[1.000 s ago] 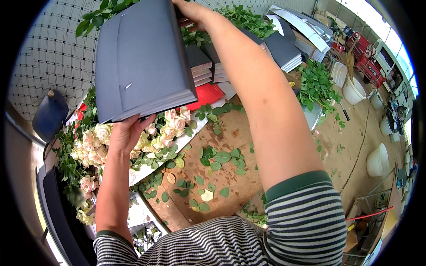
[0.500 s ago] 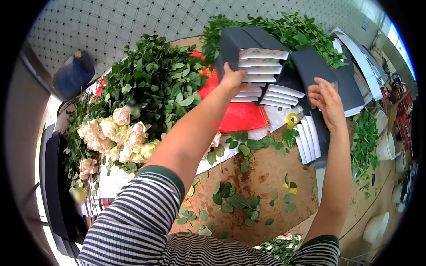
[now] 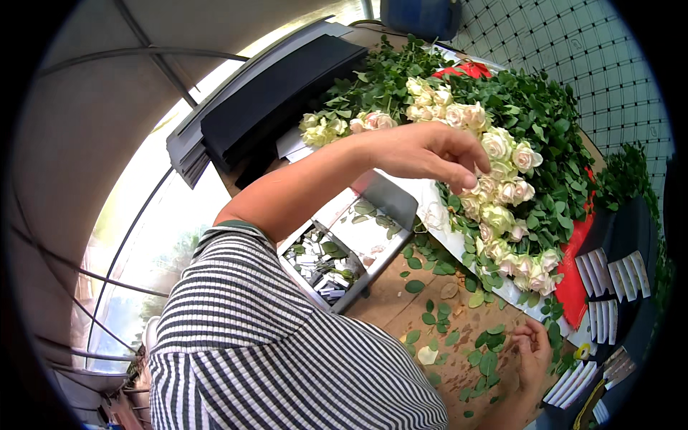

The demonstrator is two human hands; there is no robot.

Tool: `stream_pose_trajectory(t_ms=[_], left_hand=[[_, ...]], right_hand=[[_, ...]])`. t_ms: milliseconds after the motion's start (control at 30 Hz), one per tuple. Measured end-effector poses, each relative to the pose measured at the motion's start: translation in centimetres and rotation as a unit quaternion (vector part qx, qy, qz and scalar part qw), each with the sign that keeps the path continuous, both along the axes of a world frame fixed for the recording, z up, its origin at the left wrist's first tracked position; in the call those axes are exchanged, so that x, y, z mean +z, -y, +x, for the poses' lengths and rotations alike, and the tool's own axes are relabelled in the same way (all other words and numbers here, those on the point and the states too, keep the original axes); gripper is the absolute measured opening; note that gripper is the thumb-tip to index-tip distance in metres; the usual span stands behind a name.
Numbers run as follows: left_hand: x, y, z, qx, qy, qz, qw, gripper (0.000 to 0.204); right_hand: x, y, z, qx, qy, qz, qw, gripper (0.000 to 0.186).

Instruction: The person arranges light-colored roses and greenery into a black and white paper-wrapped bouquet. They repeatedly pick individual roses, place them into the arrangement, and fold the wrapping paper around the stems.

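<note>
My left hand (image 3: 430,154) hangs over the cream and pale pink roses (image 3: 494,190), fingers loosely bent, thumb apart from them and nothing seen in its grasp. Whether its fingertips touch the blooms I cannot tell. The roses lie in a wide bunch, their dark green foliage (image 3: 534,122) spreading away to the right. Lower right, my right hand (image 3: 532,355) is above the loose leaves (image 3: 491,358) on the brown table (image 3: 387,294). Its fingers are half curled and apart, holding nothing visible. Dark sleeves with white folded ends (image 3: 602,322) stand just beyond it.
A grey divided tray (image 3: 390,197) at my left holds leaves and small scraps. Stacked black and grey sheets (image 3: 279,93) lie behind it. Red sheeting (image 3: 577,265) edges the foliage, near a yellow tape roll (image 3: 583,351). A blue container (image 3: 423,18) stands at the back.
The view has swung left. My left hand has let go of the dark sleeves and moved over to the roses. My right hand has come away from the sleeves to above the loose leaves.
</note>
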State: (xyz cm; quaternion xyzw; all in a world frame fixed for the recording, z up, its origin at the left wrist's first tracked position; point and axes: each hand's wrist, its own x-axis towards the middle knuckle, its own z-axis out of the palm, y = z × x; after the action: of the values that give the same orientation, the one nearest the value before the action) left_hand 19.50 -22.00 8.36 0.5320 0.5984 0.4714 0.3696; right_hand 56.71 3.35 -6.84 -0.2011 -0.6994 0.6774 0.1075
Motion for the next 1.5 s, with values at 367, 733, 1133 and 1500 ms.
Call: stream_pose_trajectory(t_ms=[367, 733, 1133, 1500], left_hand=[[-13.9, 40.8, -15.2, 0.562, -0.495, -0.402, 0.527, 0.063], [-0.2, 38.7, -13.0, 0.525, -0.593, 0.254, 0.555, 0.013], [1.4, 33.5, -2.2, -0.062, -0.250, 0.434, 0.864, 0.029], [-8.1, 26.6, -11.5, 0.260, 0.216, -0.047, 0.940, 0.052]], right_hand=[[3.2, 13.0, -9.0, 0.072, 0.076, 0.125, 0.987, 0.039], [9.3, 30.4, -28.2, 0.112, -0.079, 0.327, 0.935, 0.058], [13.2, 28.6, -35.8, -0.050, -0.388, 0.416, 0.821, 0.025], [11.0, 23.7, -22.9, -0.005, -0.385, 0.254, 0.887, 0.018]])
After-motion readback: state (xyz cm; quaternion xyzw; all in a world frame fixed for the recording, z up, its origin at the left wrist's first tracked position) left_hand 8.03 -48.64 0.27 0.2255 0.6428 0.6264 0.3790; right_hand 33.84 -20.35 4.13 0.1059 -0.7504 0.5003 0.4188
